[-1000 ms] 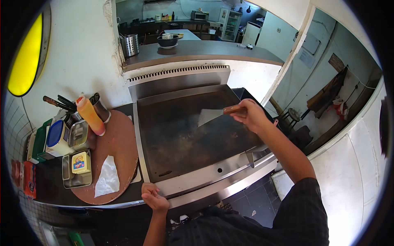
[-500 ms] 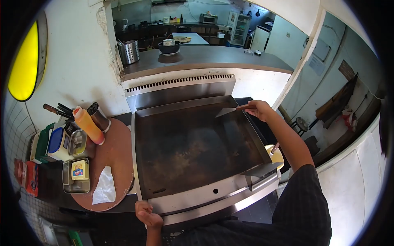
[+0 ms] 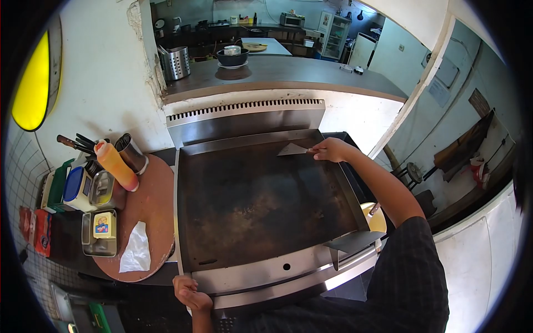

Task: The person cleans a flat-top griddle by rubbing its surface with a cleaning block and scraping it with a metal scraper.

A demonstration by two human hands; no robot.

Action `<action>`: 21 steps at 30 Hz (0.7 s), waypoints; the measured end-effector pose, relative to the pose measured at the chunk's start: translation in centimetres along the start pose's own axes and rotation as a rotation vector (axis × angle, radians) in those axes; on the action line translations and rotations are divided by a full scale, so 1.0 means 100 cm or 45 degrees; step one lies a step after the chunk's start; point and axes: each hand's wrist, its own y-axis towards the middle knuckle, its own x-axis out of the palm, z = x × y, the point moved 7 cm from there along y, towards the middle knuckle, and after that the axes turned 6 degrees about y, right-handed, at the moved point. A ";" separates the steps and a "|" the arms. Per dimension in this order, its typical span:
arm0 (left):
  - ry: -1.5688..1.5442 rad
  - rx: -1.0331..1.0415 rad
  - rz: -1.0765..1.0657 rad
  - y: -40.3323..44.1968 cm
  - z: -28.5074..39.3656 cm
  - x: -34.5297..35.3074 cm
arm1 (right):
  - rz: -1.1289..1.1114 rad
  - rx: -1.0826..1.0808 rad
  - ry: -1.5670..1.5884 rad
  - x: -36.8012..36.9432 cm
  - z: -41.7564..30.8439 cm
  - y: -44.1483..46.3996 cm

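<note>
My right hand (image 3: 331, 150) is closed around the handle of a metal scraper (image 3: 292, 149), whose flat blade is over the back right part of the dark griddle (image 3: 244, 194). At the griddle's front left corner is my left hand (image 3: 191, 293), its fingers curled; whether anything is inside them is hidden. Brown stains mark the griddle surface. On the round brown board (image 3: 152, 194) to the left lies a crumpled white paper (image 3: 136, 248).
An orange sauce bottle (image 3: 115, 165), a steel holder (image 3: 131, 153), a blue-lidded tub (image 3: 76, 186) and a margarine tub (image 3: 104, 225) stand left. A yellow container (image 3: 374, 217) sits right of the griddle. Behind runs a counter (image 3: 288, 75) with a black bowl (image 3: 232, 57).
The scraper has moved toward the back of the griddle with my right hand. My left hand has come to the griddle's front left corner. The view has shifted slightly.
</note>
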 end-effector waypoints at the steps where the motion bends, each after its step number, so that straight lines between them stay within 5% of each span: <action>1: 0.000 -0.002 0.003 -0.001 0.001 0.001 | -0.001 -0.002 -0.003 0.000 0.001 0.005; 8: 0.050 0.000 0.022 0.000 0.002 0.001 | -0.034 -0.163 0.003 -0.006 -0.009 0.060; 21: 0.101 0.032 0.068 0.001 0.006 0.001 | -0.033 -0.397 -0.062 0.033 -0.136 0.136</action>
